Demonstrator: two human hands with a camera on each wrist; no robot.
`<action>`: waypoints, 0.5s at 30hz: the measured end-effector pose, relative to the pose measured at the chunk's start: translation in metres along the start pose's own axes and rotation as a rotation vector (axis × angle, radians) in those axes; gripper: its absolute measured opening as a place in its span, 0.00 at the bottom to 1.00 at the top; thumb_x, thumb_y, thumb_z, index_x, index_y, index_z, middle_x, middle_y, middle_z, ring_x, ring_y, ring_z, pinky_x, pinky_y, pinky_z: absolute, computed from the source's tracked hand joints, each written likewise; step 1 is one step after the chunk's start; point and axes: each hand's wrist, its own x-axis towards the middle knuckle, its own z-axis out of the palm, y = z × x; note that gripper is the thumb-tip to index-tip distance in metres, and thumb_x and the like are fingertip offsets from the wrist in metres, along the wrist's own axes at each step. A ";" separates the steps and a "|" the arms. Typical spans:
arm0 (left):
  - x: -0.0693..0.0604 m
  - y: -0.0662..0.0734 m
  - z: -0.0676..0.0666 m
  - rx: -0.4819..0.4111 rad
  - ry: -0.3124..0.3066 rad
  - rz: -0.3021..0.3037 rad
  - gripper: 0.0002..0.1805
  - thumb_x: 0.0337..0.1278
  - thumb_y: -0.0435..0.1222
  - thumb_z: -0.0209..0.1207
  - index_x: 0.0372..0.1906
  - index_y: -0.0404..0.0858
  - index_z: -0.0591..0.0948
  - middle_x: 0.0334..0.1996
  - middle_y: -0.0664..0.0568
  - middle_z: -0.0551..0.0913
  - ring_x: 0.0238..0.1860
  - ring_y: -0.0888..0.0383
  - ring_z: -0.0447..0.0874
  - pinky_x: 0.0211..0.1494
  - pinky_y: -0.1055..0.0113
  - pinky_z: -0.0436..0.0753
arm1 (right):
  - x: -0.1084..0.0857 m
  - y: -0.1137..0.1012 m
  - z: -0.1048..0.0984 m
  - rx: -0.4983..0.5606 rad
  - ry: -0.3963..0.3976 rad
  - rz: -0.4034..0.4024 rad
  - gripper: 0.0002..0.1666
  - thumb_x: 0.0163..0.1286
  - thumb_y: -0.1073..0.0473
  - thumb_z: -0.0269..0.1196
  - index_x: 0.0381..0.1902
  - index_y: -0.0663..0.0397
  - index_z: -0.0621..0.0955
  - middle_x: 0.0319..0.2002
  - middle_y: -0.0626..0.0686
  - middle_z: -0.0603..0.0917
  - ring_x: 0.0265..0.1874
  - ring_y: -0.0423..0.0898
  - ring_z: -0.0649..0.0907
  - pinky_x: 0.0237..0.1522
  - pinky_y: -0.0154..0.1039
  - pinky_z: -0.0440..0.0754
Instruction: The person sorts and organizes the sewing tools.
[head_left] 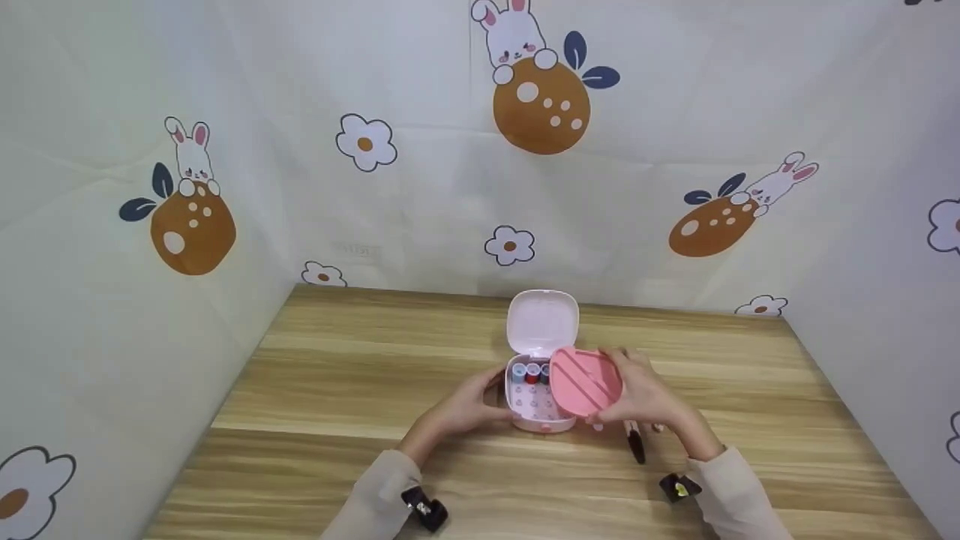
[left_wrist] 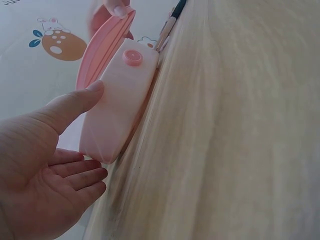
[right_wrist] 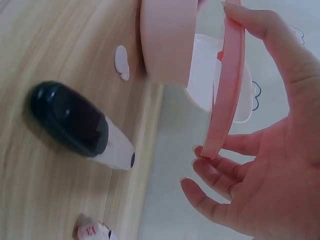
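Note:
A small pale pink box [head_left: 546,425] stands on the table with its hinged lid [head_left: 542,322] raised. Inside lie thread spools [head_left: 532,373], light blue, red and dark, on a patterned bottom. My left hand [head_left: 474,401] is at the box's left side; in the left wrist view its thumb touches the front edge and its fingers extend loosely by the corner. With my right hand [head_left: 637,386] I pinch a coral pink inner tray [head_left: 585,382] between thumb and fingers. It is tilted above the right part of the box and hides some of the inside.
Right of the box lies a tool with a dark, rounded end [right_wrist: 70,117] and a whitish body. A small white piece [right_wrist: 121,62] sits close to the box. Farther off is a white object with red marks [right_wrist: 92,230]. Patterned cloth [head_left: 420,202] walls the table [head_left: 360,360].

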 end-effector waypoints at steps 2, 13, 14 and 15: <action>0.000 0.000 0.000 0.002 0.000 0.001 0.49 0.55 0.30 0.75 0.79 0.25 0.62 0.77 0.33 0.67 0.80 0.39 0.64 0.85 0.48 0.61 | 0.002 -0.001 0.002 0.011 -0.003 -0.006 0.72 0.33 0.48 0.87 0.74 0.73 0.67 0.62 0.73 0.72 0.59 0.64 0.73 0.61 0.68 0.82; 0.000 -0.001 0.000 0.005 0.011 0.008 0.50 0.54 0.31 0.75 0.78 0.24 0.62 0.77 0.31 0.67 0.79 0.37 0.64 0.85 0.47 0.60 | 0.011 -0.010 0.014 0.050 -0.025 -0.011 0.71 0.34 0.49 0.86 0.73 0.73 0.68 0.64 0.73 0.71 0.61 0.65 0.72 0.63 0.69 0.80; 0.000 -0.001 0.000 0.002 0.011 0.013 0.49 0.54 0.30 0.75 0.78 0.24 0.62 0.77 0.31 0.67 0.79 0.37 0.64 0.85 0.46 0.60 | 0.011 -0.011 0.016 0.049 -0.027 -0.017 0.70 0.34 0.49 0.86 0.73 0.72 0.69 0.64 0.72 0.71 0.61 0.64 0.72 0.63 0.69 0.80; 0.000 -0.002 0.000 0.000 0.012 0.017 0.49 0.54 0.30 0.75 0.78 0.23 0.62 0.77 0.30 0.67 0.79 0.36 0.64 0.85 0.46 0.60 | 0.012 -0.012 0.017 0.048 -0.027 -0.023 0.69 0.34 0.50 0.86 0.73 0.71 0.69 0.64 0.72 0.72 0.61 0.64 0.72 0.63 0.69 0.80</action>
